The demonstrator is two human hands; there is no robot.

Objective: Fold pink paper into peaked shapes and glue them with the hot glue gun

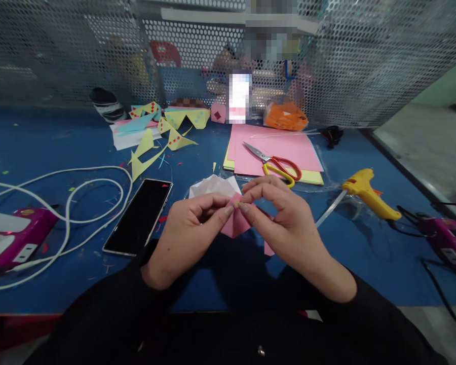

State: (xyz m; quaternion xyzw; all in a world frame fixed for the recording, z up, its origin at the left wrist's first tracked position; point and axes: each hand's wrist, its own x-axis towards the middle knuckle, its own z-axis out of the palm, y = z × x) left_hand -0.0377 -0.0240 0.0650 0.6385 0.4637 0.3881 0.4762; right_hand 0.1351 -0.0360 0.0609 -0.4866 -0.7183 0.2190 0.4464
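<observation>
Both hands meet over a folded piece of pink paper in the middle of the blue table. My left hand pinches its left upper edge between thumb and fingers. From the other side, my right hand closes thumb and forefinger at the paper's top, where a tiny yellowish bit shows between the fingertips. Behind the left fingers lies crumpled white paper. A small pink paper scrap shows below the right hand.
Scissors with red and yellow handles lie on stacked pink sheets. A yellow glue gun is at right, a phone at left beside a white cable. Yellow paper offcuts and an orange packet lie further back.
</observation>
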